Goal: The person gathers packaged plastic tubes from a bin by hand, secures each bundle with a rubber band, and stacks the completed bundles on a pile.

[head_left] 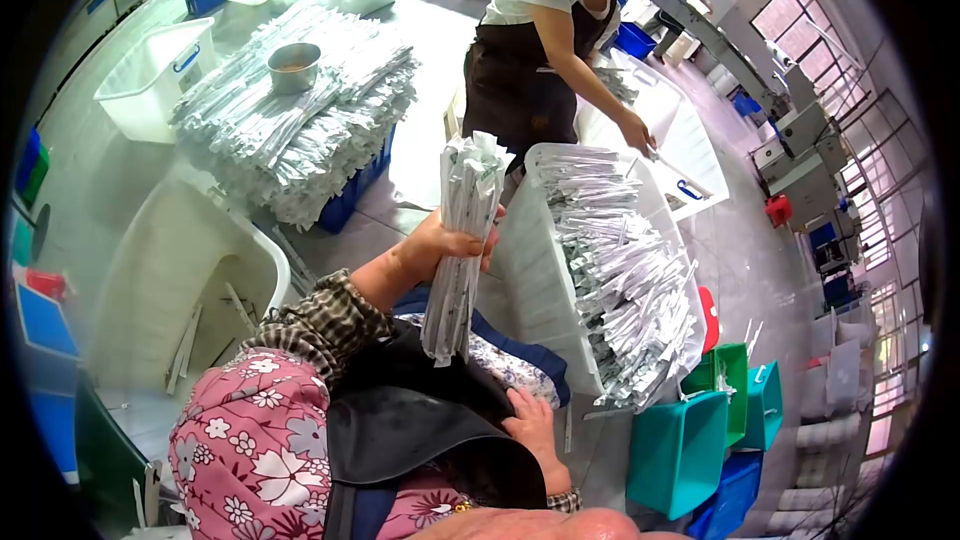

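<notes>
My left hand (455,242) is closed around an upright bundle of thin white paper-wrapped sticks (466,180), held in front of my lap. Beside my dark apron (400,430), my right hand (532,428) rests low with its fingers stretched out, holding nothing. Just ahead and to the right stands a long white bin (545,270), filled with many similar white wrapped sticks (625,280). Another bin (270,250), pale and deep, sits to my left with a few loose strips at its bottom.
A large heap of white wrapped sticks (290,130) carries a metal bowl (294,68) and lies over a blue crate (360,180). Across the bin a co-worker (530,50) in a dark apron reaches toward a white tub (700,170). Teal bins (680,450) stand at the right.
</notes>
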Demonstrator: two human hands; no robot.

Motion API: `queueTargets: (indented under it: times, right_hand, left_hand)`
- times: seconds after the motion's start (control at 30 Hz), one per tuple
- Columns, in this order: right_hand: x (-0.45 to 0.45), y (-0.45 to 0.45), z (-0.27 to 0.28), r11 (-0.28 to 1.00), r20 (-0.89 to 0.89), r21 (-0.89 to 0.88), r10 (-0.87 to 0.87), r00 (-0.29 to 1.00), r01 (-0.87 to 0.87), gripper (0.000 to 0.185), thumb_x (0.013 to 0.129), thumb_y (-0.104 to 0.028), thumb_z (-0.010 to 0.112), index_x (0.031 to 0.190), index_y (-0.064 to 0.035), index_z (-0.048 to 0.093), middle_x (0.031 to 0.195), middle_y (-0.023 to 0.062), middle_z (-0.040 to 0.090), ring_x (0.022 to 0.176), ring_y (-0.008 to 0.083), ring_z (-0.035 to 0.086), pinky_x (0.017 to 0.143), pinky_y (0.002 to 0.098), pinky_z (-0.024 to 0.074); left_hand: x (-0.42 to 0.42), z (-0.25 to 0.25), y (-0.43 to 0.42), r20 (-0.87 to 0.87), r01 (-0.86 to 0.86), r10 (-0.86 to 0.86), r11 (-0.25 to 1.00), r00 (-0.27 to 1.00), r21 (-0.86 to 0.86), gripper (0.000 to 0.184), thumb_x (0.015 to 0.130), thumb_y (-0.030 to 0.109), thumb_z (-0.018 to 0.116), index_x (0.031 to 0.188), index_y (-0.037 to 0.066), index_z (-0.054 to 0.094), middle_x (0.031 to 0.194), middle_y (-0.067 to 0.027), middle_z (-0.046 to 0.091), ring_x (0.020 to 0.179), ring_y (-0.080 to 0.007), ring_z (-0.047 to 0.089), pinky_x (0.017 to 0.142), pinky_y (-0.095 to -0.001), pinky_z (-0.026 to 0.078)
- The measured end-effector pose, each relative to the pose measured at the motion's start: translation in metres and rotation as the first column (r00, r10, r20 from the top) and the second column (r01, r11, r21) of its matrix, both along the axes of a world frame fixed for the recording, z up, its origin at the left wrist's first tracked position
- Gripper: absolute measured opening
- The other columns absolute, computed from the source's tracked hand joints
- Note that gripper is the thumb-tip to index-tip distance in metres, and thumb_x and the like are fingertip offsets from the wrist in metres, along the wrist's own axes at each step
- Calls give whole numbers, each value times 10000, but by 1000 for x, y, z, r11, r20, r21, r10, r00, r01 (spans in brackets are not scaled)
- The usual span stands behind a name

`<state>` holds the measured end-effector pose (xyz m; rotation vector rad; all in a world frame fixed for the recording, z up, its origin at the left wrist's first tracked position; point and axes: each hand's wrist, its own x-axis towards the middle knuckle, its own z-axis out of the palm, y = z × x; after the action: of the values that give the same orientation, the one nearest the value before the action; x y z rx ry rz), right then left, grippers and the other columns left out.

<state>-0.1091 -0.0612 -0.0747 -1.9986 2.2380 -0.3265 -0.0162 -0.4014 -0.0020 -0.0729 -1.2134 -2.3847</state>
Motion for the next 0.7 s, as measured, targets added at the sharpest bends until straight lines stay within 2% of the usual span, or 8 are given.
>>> queueTargets:
  times: [0.13,0.23,0.33,0.43,0.47,0.53,0.6,0.7]
  right_hand:
    - [2,-2,0,999,54,-15,-27,998,28,92,666,-128,707,724,-91,647,1269,124,541,1249,302,439,1016,499,305]
    - [2,-4,17,995,411,-63,-45,910,78,85,691,-135,706,740,-90,653,1278,125,537,1269,307,423,1033,494,292]
    - [2,-6,19,999,333,-45,-5,943,21,88,705,-140,707,763,-91,660,1282,127,537,1270,313,425,1043,486,288]
    - [1,-8,16,998,304,-56,-19,953,37,86,700,-122,693,761,-88,642,1261,127,555,1265,321,434,1050,483,285]
    - [0,-8,19,996,366,-63,-28,930,55,79,703,-111,680,759,-81,632,1256,129,560,1262,320,441,1049,474,294]
    - [4,-13,37,993,488,-77,-45,872,94,67,710,-89,655,757,-67,613,1247,134,568,1255,316,455,1046,455,311]
    - [1,-19,59,968,629,-148,-64,775,201,58,717,-76,633,744,-50,590,1239,145,575,1244,301,472,1034,421,336]
    - [-18,-40,83,844,812,-326,19,583,426,47,726,-39,606,739,-24,563,1234,174,574,1208,273,502,1004,365,383]
  left_hand:
    - [6,8,1,16,6,-6,1000,1000,15,632,667,80,692,1235,-15,432,847,-99,570,727,-193,606,687,-321,526]
    - [6,13,3,7,32,-32,999,999,5,641,661,81,703,1234,-15,434,852,-93,573,734,-192,607,690,-318,523]
    - [9,23,6,13,67,-67,997,998,-38,647,653,73,716,1233,-14,441,862,-88,579,738,-186,608,694,-310,514]
    - [6,25,8,27,94,-92,990,995,-106,633,644,62,726,1215,-14,464,876,-80,586,754,-169,602,704,-297,502]
    - [5,24,10,35,101,-97,987,995,-129,625,640,59,729,1206,-14,474,882,-78,588,761,-162,600,708,-293,499]
    - [0,17,10,69,181,-180,983,981,-10,594,640,66,732,1181,-6,498,890,-65,589,784,-147,590,711,-288,492]
    - [-5,16,14,88,233,-228,971,970,-49,568,641,75,736,1158,1,514,896,-53,590,804,-136,581,715,-285,487]
    - [-9,31,32,105,299,-280,897,954,-325,535,643,88,742,1128,12,527,903,-40,589,820,-131,572,724,-281,485]
